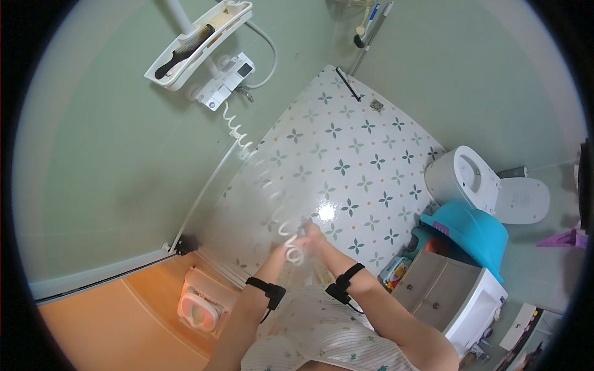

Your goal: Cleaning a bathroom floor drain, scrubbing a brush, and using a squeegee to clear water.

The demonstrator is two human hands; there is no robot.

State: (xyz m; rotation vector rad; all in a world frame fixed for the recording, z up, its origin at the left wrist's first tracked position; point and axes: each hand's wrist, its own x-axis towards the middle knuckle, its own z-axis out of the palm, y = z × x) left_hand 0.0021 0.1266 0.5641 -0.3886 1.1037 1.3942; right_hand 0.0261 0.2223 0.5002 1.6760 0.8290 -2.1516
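Note:
Below the middle, my left hand (286, 245) and my right hand (314, 233) are close together over the floor. A white coiled hose (294, 250) comes down from the left wall and ends in loops right at them. My right hand looks closed around a small greyish thing (303, 229) near the hose end, too hazy to name. Loops of the hose cross in front of my left hand, and its fingers are blurred, so their grip is unclear. Black straps (267, 292) are around both forearms.
On the left wall are a white water-heater unit (228, 80) and a shelf (232, 28) with a dark comb (184, 52). A toilet (455, 176), turquoise basin (470, 229) and grey cabinet (436, 287) line the right. A squeegee (348, 85) leans at the far corner.

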